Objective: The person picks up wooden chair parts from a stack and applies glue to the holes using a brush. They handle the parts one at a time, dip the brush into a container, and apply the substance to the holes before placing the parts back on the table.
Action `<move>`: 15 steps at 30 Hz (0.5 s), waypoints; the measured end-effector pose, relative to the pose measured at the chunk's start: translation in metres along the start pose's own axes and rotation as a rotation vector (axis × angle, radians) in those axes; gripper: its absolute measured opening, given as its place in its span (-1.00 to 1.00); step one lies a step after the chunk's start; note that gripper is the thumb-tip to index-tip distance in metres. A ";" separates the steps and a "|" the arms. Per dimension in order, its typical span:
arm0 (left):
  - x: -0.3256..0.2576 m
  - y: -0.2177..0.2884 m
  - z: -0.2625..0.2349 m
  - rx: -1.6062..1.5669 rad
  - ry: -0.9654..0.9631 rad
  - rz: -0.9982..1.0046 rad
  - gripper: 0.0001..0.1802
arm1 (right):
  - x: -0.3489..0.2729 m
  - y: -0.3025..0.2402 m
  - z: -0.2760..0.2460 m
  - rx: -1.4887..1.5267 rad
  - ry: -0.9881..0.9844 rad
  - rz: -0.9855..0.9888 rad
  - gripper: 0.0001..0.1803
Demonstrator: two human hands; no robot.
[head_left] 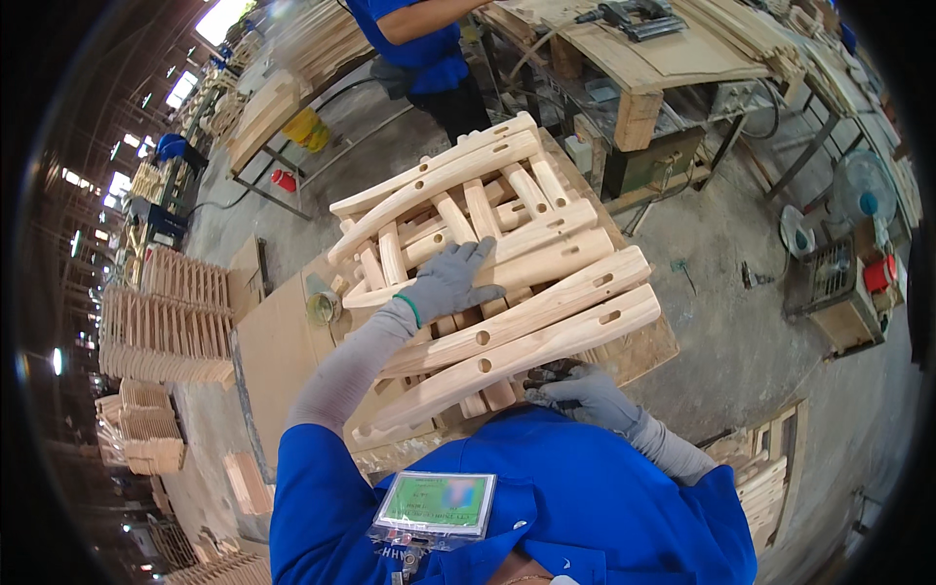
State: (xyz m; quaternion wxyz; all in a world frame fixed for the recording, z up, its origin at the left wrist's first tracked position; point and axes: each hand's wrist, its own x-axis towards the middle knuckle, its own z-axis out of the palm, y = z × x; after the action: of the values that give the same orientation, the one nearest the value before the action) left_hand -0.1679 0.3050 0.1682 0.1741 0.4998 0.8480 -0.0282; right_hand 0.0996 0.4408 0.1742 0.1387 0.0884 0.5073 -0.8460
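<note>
From the head view, a roll of tape [323,306] lies on the table [278,351] just left of the work, and stacks of slatted wooden panels [166,317] stand on the floor further left. Behind, another person in a blue shirt [414,39] stands at a second table [653,58] carrying a power tool [634,18]; a fan [863,200] sits at the right.

The wooden frames [497,283] are pale, unfinished, with curved rails bearing drilled holes and slots, joined by short slats, piled tilted on the table directly before the person. The left hand [448,281], in a grey glove, lies flat on the slats, its grip released, fingers spread. The right hand [585,395], also gloved, is clenched on the near rail's lower edge, beside a dark object I cannot identify.

The table top is brown board; the floor is dusty concrete in a large workshop.
</note>
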 end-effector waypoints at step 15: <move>-0.104 0.084 0.006 0.011 0.342 0.135 -0.04 | 0.013 0.008 0.010 -0.176 -0.015 -0.019 -0.74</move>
State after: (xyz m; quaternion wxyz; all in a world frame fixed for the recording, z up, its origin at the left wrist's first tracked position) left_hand -0.0488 0.2588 0.2066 0.0263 0.5540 0.8296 0.0642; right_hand 0.0899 0.4265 0.1684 0.1418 0.0649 0.5795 -0.7999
